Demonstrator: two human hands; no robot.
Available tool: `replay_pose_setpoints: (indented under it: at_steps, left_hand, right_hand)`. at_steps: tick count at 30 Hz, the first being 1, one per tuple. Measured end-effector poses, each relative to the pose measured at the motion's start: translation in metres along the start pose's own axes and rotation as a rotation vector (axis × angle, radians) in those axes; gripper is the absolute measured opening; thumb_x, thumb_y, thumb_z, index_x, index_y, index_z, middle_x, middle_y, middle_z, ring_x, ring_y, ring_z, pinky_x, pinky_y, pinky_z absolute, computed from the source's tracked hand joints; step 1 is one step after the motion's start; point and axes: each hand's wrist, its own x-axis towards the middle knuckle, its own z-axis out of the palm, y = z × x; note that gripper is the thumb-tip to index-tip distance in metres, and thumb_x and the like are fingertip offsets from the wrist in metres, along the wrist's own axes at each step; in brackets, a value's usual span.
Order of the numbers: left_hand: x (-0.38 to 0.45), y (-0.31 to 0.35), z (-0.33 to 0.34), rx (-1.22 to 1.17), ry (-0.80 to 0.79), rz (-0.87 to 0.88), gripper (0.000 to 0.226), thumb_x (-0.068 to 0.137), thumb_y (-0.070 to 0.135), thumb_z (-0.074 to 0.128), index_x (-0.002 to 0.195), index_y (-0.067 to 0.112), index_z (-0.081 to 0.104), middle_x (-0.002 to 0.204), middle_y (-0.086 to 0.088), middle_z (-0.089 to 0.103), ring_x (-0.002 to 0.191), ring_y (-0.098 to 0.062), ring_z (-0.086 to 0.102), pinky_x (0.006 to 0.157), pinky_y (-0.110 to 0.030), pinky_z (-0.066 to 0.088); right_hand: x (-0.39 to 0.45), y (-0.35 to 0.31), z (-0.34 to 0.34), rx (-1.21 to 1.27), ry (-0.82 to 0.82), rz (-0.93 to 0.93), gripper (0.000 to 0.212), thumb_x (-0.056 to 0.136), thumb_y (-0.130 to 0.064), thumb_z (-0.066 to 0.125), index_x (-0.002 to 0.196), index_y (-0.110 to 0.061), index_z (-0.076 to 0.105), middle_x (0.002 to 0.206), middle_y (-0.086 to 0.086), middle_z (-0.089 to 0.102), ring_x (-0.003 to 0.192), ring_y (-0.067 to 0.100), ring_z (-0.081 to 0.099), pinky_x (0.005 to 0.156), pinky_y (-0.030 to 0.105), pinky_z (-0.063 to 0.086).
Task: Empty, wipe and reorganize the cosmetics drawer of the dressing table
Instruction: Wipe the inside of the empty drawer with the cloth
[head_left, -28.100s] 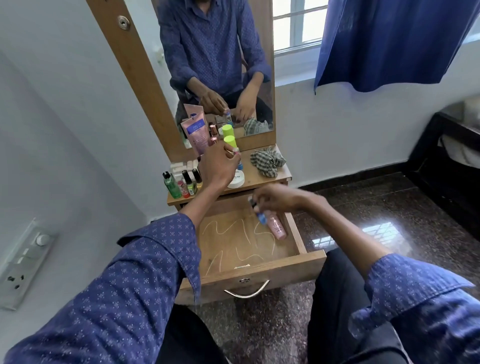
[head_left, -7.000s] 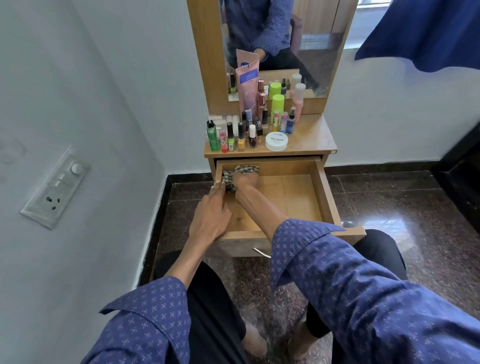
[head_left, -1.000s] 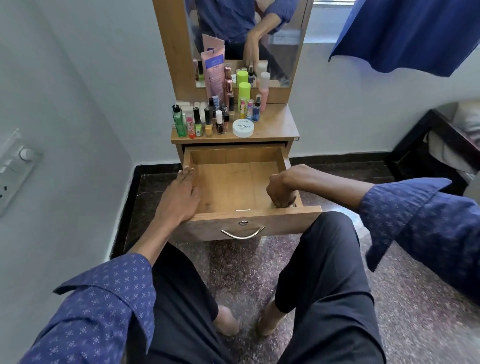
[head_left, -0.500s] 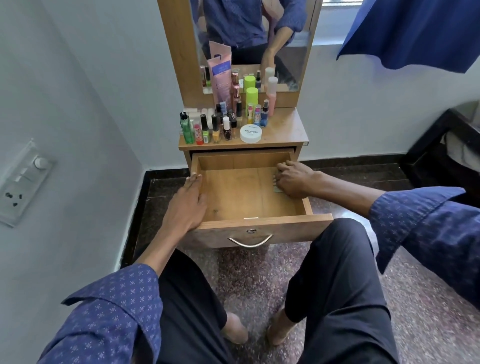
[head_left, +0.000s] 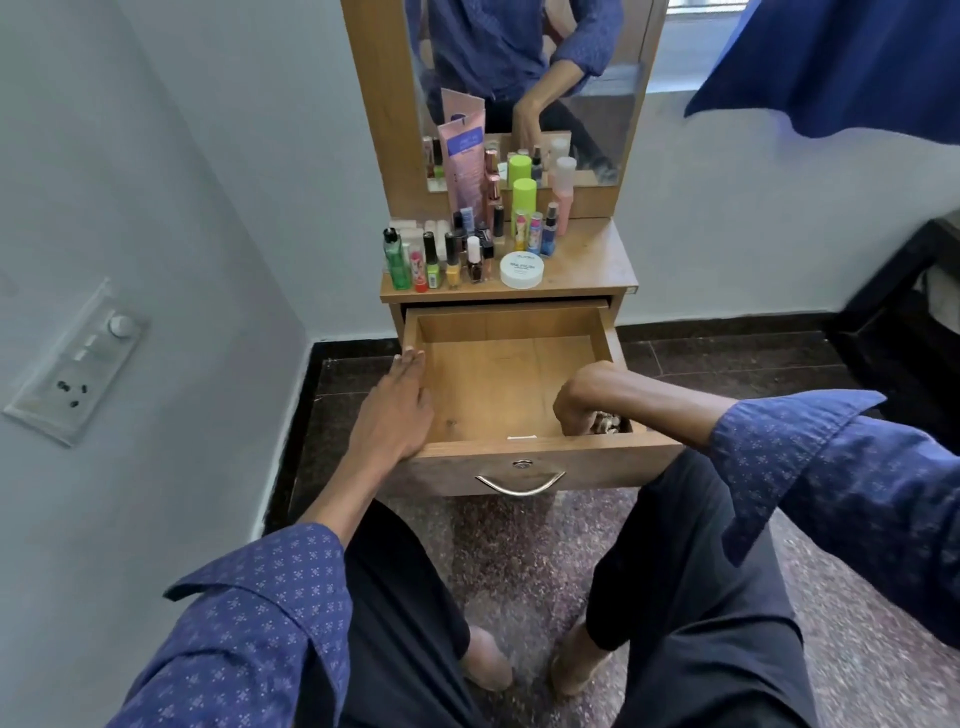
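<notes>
The wooden drawer (head_left: 540, 319) of the dressing table stands pulled out with nothing in it but my right hand and a cloth. My right hand (head_left: 582, 397) is closed on the checked cloth (head_left: 605, 422), pressing it into the drawer's front right corner. My left hand (head_left: 395, 410) lies flat on the drawer's left wall, fingers together, holding nothing. On the tabletop (head_left: 597, 260) stand several cosmetics: nail polish bottles (head_left: 441, 260), a green bottle (head_left: 397, 260), a pink tube (head_left: 462, 161), a lime-capped can (head_left: 523, 200) and a round white jar (head_left: 521, 270).
The mirror (head_left: 530, 78) rises behind the cosmetics. A white wall with a switch panel (head_left: 78, 364) is close on the left. A dark piece of furniture (head_left: 904, 312) stands at the right, and a blue curtain (head_left: 831, 62) hangs above it. My knees sit under the drawer front.
My right hand has swept the cloth from the drawer's far right side back to its front right corner. The left hand has stayed on the left wall.
</notes>
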Motion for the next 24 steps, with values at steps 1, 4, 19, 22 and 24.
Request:
replay_pose_setpoints:
  at_steps: [1,4,19,22,24]
  left_hand:
    - [0.0,-0.001,0.0,0.001,0.0,-0.003,0.058,0.11,0.021,0.035,0.166,0.014,0.021,0.174,-0.003,0.014,0.158,-0.027,0.025,0.128,-0.046,0.027]
    - [0.002,-0.003,0.003,-0.008,0.007,-0.01,0.058,0.11,0.021,0.034,0.166,0.014,0.022,0.174,-0.004,0.014,0.157,-0.027,0.027,0.127,-0.045,0.028]
    - [0.007,-0.003,0.006,-0.011,0.016,-0.015,0.056,0.111,0.02,0.034,0.166,0.014,0.024,0.174,-0.003,0.015,0.156,-0.032,0.031,0.125,-0.047,0.032]
    - [0.006,0.0,0.005,-0.012,0.014,-0.022,0.056,0.111,0.021,0.033,0.166,0.013,0.024,0.174,-0.005,0.015,0.156,-0.032,0.029,0.126,-0.048,0.031]
    - [0.007,0.0,0.005,-0.004,0.015,-0.022,0.056,0.111,0.021,0.033,0.166,0.013,0.025,0.174,-0.006,0.016,0.156,-0.032,0.031,0.125,-0.049,0.031]
  right_hand:
    - [0.0,0.0,-0.003,0.033,-0.013,0.002,0.038,0.104,-0.024,0.044,0.135,-0.007,0.059,0.143,0.01,0.054,0.122,0.029,0.056,0.086,0.034,0.044]
    - [-0.004,0.016,-0.012,0.188,-0.012,0.008,0.049,0.103,-0.033,0.043,0.146,-0.011,0.051,0.142,0.012,0.054,0.127,0.031,0.056,0.091,0.036,0.047]
    - [-0.011,0.028,0.026,0.476,0.168,-0.312,0.041,0.105,-0.019,0.049,0.145,-0.018,0.055,0.14,0.002,0.06,0.107,0.017,0.055,0.086,0.031,0.04]
    - [0.001,0.013,0.02,0.499,0.231,-0.329,0.038,0.102,-0.014,0.052,0.138,-0.016,0.064,0.127,-0.005,0.064,0.103,0.015,0.055,0.086,0.03,0.042]
    - [0.005,0.002,0.018,0.521,0.272,-0.309,0.035,0.101,-0.016,0.054,0.132,-0.02,0.069,0.116,-0.01,0.065,0.1,0.017,0.06,0.083,0.032,0.048]
